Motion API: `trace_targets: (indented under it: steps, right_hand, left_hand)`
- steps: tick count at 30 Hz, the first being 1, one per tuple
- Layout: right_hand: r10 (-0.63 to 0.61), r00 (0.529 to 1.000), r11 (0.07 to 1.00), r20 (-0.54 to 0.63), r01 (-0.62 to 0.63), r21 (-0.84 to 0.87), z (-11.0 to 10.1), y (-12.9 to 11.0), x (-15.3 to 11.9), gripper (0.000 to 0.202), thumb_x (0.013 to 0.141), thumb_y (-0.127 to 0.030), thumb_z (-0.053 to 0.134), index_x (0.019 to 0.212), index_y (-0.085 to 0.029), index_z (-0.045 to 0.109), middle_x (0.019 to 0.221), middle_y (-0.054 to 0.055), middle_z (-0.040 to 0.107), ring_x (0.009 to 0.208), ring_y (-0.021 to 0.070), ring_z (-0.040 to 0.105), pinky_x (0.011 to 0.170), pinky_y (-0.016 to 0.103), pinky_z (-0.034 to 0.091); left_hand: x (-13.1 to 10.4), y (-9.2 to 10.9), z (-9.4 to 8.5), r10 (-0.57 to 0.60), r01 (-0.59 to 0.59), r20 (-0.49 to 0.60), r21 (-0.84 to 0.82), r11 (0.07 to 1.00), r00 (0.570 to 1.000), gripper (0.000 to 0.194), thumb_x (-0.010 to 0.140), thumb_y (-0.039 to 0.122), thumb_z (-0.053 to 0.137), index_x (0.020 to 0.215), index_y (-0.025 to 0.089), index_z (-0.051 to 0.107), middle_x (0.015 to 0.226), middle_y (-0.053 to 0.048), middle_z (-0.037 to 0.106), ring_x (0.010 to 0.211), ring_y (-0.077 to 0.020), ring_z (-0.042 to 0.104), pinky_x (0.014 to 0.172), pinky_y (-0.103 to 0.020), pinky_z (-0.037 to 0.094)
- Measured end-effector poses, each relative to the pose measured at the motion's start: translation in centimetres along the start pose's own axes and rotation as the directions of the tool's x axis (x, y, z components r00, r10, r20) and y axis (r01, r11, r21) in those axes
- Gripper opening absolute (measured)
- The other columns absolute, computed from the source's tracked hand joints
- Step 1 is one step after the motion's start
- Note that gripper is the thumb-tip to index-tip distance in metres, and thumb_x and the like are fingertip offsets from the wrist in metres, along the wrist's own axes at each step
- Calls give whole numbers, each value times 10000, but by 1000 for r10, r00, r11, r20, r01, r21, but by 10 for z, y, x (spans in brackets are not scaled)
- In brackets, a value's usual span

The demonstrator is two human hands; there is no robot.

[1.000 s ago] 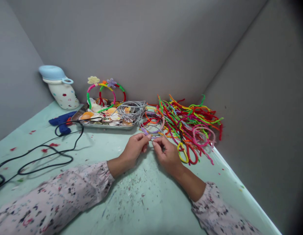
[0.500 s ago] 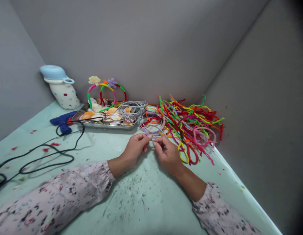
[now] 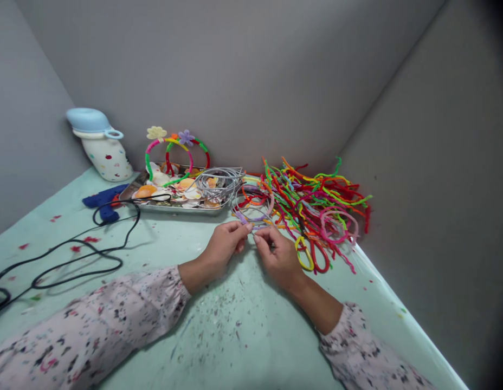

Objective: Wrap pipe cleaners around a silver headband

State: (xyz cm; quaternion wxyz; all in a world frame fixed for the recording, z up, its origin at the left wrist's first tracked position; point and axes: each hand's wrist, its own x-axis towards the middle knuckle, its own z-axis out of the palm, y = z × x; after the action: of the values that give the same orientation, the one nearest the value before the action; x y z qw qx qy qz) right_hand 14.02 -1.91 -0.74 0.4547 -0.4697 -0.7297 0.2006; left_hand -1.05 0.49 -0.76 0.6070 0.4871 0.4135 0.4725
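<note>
My left hand (image 3: 227,244) and my right hand (image 3: 278,254) meet near the middle of the table, fingertips almost touching. Both are closed in a pinch. A thin wire hoop (image 3: 234,205) with a purple fuzzy wrap (image 3: 241,218) rises just beyond the fingertips, and my left thumb and finger grip it by the wrap. My right thumb and forefinger pinch the hoop's thin end, mostly hidden by the fingers. Close to my right hand lie scissors (image 3: 320,257) with yellow and red handles.
Colourful pipe cleaners (image 3: 308,195) are heaped at the back right. A metal tray (image 3: 182,210) holds shell-like pieces, coiled grey wire (image 3: 219,181) and two flowered hoops (image 3: 148,162). Further left are a blue glue gun (image 3: 107,203), its black cord (image 3: 72,244) and a white bottle (image 3: 107,154).
</note>
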Motion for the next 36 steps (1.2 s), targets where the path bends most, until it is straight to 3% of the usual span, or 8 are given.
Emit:
trace_targets:
  steps: [15, 36]
  right_hand:
    - [-11, 1000, 999, 7, 11, -39, 1, 2, -1, 108, 894, -249, 511, 874, -191, 600, 775, 15, 654, 661, 140, 582, 635, 242, 436]
    - [21, 1000, 999, -22, -22, -31, 0, 1, 0, 123, 892, -264, 524, 854, -186, 611, 735, 3, 643, 611, 125, 557, 599, 230, 433]
  left_hand:
    - [4, -1, 0, -4, 4, -2, -51, 999, 1000, 273, 798, 337, 621, 636, 171, 477, 520, 49, 417, 441, -66, 343, 434, -232, 230]
    - [1, -2, 0, 16, -13, 34, -73, 997, 999, 309, 827, 389, 601, 642, 164, 499, 551, 30, 452, 465, -73, 378, 452, -223, 264]
